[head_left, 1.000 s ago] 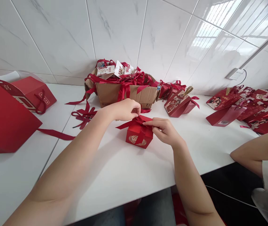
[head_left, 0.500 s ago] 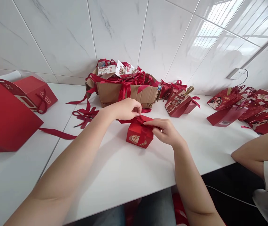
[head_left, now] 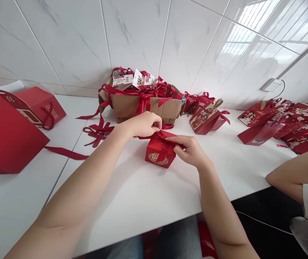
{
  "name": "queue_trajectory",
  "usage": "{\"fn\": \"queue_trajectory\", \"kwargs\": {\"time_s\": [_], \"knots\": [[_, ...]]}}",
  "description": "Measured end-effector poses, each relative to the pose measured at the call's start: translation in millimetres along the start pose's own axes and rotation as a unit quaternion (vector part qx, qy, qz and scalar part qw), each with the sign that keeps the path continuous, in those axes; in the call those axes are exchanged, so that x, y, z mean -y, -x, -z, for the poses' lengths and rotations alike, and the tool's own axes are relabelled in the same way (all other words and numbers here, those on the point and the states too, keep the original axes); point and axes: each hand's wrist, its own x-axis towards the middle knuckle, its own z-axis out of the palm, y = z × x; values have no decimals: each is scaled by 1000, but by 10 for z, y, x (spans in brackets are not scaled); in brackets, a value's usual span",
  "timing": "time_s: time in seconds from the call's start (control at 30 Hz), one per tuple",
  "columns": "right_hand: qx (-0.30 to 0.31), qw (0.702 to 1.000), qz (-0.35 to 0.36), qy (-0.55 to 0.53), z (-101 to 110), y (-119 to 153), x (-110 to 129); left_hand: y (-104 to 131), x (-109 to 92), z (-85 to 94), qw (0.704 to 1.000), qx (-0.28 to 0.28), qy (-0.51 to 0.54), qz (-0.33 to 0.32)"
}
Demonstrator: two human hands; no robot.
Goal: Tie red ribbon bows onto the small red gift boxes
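Note:
A small red box (head_left: 157,155) with a gold round print stands on the white table, a dark red ribbon (head_left: 162,136) over its top. My left hand (head_left: 144,124) is above the box's back left edge, thumb and fingertips pinched on the ribbon. At the box's top right, my right hand (head_left: 188,149) grips the ribbon between thumb and fingers. The ribbon's knot or loop between the two hands is too small to make out.
Behind the box, a cardboard carton (head_left: 126,108) overflows with red ribbons and tags. Large red boxes (head_left: 5,135) stand left; red gift boxes (head_left: 204,118) and more boxes (head_left: 262,133) stand right. Another person's arm (head_left: 297,172) rests at the right edge.
The ribbon over the box has shifted slightly, and its part on the front face now hangs differently. My right hand has moved a little to the left.

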Motion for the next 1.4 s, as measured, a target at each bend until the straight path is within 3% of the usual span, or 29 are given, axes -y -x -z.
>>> {"fn": "queue_trajectory", "kwargs": {"time_s": [0.33, 0.67, 0.87, 1.07, 1.4], "knots": [[78, 997, 2, 4, 38, -13, 24, -61, -39, -92, 998, -55, -15, -15], [30, 995, -90, 3, -5, -23, 93, -57, 59, -63, 998, -47, 31, 21], [57, 996, -69, 21, -15, -31, 93, -96, 39, -129, 997, -58, 38, 25], [101, 992, -49, 50, 0, -44, 92, -123, -8, -180, 994, -107, 8, -11], [141, 986, -39, 81, 40, -86, 127, -178, -94, -244, 990, -136, -21, 19]]}}
